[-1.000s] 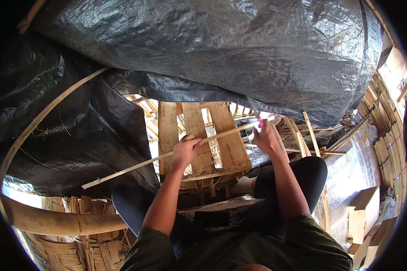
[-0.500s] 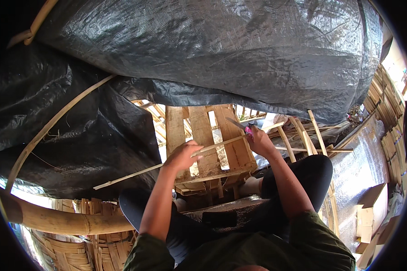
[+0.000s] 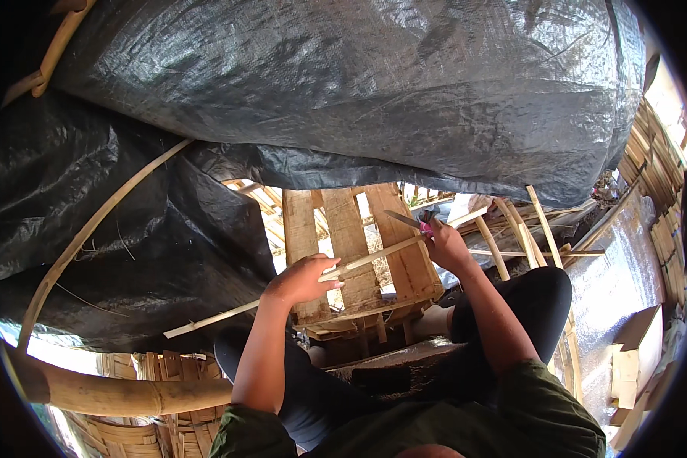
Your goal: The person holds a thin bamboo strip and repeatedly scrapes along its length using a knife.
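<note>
A long, thin bamboo strip (image 3: 382,254) slants across in front of me, low on the left and higher on the right. My left hand (image 3: 301,279) is closed loosely around it, fingers above and thumb below, with the strip's left end sticking out past the wrist. My right hand (image 3: 446,246) grips a knife (image 3: 401,219) with a pinkish handle, its blade pointing left above the strip. The strip passes by the right hand and comes out beyond it. Beneath both hands stands a slatted wooden stool or crate (image 3: 349,252); the right fingers are partly hidden.
A black plastic tarp (image 3: 374,91) hangs across the far side and left. Several bamboo sticks (image 3: 543,227) lean at the right beside a silvery sheet (image 3: 607,267) and a cardboard box (image 3: 630,362). A thick bamboo pole (image 3: 137,388) crosses at lower left, above woven bamboo.
The whole view has shifted slightly, so things sit a little lower. My left fingers have drawn closer around the strip. The knife stays in my right hand, nearly in place.
</note>
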{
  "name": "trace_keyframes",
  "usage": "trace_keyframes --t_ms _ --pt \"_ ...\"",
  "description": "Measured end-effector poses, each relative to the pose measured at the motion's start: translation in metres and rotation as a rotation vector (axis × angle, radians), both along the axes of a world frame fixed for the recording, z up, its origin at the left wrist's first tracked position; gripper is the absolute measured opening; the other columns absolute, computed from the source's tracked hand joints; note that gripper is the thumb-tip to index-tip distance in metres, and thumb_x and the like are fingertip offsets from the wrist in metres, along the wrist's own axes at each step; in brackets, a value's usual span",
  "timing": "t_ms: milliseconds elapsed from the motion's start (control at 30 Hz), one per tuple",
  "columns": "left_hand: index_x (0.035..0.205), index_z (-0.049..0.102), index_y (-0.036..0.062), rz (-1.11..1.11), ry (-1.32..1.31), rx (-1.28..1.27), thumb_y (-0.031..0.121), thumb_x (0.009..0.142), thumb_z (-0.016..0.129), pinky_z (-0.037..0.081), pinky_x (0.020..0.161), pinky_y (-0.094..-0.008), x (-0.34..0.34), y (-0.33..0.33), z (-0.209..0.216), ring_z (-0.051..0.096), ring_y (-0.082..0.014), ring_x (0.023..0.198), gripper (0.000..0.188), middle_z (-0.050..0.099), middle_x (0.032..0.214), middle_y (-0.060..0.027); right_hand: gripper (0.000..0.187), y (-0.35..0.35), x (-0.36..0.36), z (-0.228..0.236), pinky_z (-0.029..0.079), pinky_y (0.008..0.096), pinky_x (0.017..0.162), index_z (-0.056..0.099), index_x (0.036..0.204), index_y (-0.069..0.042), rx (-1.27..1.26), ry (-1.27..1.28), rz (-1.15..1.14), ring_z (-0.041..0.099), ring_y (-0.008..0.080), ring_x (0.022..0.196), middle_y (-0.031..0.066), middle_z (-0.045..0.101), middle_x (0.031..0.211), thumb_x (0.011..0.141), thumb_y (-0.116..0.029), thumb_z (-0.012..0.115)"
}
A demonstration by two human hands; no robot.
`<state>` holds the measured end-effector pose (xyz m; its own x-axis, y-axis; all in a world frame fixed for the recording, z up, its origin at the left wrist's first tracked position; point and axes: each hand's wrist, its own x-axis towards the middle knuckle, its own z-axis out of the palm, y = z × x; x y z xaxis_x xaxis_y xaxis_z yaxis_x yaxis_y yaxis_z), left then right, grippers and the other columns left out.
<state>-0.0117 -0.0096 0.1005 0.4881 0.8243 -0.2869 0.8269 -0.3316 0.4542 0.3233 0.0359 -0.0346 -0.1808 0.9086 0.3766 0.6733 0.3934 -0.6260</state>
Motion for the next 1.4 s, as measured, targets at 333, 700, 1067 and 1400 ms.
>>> trace_keyframes --t_ms 333,700,1067,1400 --pt "0.118 0.058 0.0048 0.069 0.067 0.345 0.024 0.089 0.065 0.05 0.084 -0.0426 0.013 -0.007 -0.062 0.062 -0.0334 0.096 0.036 0.061 0.106 -0.0111 0.024 0.007 -0.004 0.014 0.047 0.0508 0.069 0.05 0.1 0.004 -0.067 -0.016 -0.036 0.059 0.0481 0.08 0.0279 0.061 0.081 0.082 -0.006 0.063" --pt "0.123 0.062 0.0103 0.152 -0.096 0.349 0.023 0.09 0.063 0.047 0.086 -0.041 0.031 -0.008 -0.075 0.06 -0.0269 0.095 0.035 0.059 0.104 -0.0071 0.018 0.004 -0.009 0.02 0.048 0.0494 0.069 0.05 0.093 0.002 -0.106 0.016 0.0 0.059 0.0472 0.081 0.0266 0.06 0.083 0.079 -0.003 0.06" --pt "0.097 0.072 0.0113 0.209 -0.292 0.501 0.021 0.087 0.067 0.051 0.064 -0.0364 0.052 0.013 -0.107 0.063 -0.0253 0.076 0.015 0.062 0.085 -0.0048 0.024 0.03 0.052 0.022 0.045 0.0364 0.057 0.063 0.092 0.0 -0.243 0.219 -0.379 0.058 0.0233 0.06 0.0137 0.062 0.068 0.097 -0.021 0.052" --pt "0.084 0.067 0.0075 0.31 -0.289 0.371 0.03 0.083 0.073 0.05 0.064 -0.0381 0.062 0.014 -0.102 0.064 -0.0263 0.075 0.023 0.064 0.082 -0.0064 0.033 0.015 0.013 -0.01 0.051 0.0514 0.067 0.068 0.085 -0.001 -0.292 -0.071 -0.504 0.063 0.0461 0.071 0.0252 0.064 0.073 0.095 -0.029 0.052"
